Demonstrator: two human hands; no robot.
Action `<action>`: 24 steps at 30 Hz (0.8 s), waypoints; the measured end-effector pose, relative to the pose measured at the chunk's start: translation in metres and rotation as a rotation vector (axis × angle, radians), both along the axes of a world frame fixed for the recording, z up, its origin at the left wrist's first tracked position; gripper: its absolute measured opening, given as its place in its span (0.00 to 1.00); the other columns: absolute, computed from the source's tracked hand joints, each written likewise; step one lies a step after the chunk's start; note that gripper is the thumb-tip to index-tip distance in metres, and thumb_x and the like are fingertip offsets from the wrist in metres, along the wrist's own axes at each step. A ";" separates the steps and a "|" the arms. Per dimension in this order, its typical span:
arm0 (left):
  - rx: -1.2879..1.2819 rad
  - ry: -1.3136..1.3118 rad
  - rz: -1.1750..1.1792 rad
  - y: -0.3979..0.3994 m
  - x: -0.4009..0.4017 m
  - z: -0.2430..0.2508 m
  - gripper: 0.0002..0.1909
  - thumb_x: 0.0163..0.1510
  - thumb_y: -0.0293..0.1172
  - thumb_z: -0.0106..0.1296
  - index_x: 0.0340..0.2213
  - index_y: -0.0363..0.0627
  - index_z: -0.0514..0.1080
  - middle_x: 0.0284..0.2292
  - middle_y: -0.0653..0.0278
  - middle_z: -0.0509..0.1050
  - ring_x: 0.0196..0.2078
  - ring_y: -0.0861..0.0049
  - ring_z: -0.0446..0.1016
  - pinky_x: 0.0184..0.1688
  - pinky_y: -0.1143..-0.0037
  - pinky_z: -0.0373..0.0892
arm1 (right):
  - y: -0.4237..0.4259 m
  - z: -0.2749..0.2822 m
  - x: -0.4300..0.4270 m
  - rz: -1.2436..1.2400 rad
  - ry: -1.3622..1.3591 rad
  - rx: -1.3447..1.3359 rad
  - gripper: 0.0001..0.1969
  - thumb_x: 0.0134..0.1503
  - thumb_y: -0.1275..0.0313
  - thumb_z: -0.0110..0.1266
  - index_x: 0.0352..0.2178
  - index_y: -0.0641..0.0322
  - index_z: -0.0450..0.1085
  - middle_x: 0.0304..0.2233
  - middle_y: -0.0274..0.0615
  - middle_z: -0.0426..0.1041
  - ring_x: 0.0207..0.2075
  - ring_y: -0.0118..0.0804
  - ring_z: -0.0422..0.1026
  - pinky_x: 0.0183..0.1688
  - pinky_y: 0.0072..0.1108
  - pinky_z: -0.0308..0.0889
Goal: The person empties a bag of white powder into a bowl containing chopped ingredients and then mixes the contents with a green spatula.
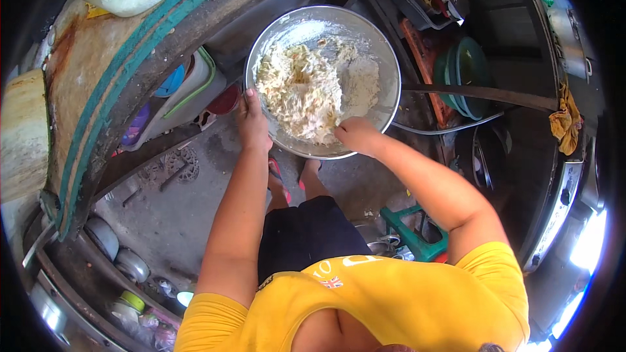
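In the upper middle of the head view a wide, shallow metal basin holds a clumpy, pale mixture with dry flour against its right side. My left hand grips the basin's left rim, thumb on top and fingers underneath. Inside the lower right of the basin, my right hand has its fingers curled at the edge of the mixture. Its fingertips are partly hidden, and whether they pinch some mixture or a utensil handle cannot be told.
A worn wooden counter with a teal edge curves along the left. On the right are green plastic basins, a wooden bar and a hanging orange cloth. A green plastic stool stands low on the right; pots sit lower left.
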State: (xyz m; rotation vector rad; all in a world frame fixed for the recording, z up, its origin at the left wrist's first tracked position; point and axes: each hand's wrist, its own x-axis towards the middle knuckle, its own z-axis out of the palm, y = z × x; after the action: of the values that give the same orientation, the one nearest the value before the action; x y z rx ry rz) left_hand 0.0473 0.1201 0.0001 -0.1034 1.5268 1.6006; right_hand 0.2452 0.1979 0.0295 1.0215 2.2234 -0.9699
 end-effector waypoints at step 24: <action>0.054 0.167 -0.054 -0.007 -0.005 -0.020 0.23 0.55 0.46 0.40 0.41 0.38 0.64 0.37 0.63 0.69 0.39 0.79 0.65 0.42 0.77 0.61 | 0.074 0.105 0.030 -0.075 0.164 0.391 0.13 0.51 0.67 0.43 0.27 0.67 0.70 0.18 0.40 0.71 0.19 0.35 0.71 0.19 0.25 0.64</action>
State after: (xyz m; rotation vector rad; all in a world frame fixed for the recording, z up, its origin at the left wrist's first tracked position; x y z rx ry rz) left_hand 0.0419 0.1130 -0.0198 0.1035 1.5978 1.6391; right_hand 0.2751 0.2717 0.1345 1.2376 2.5950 -0.6816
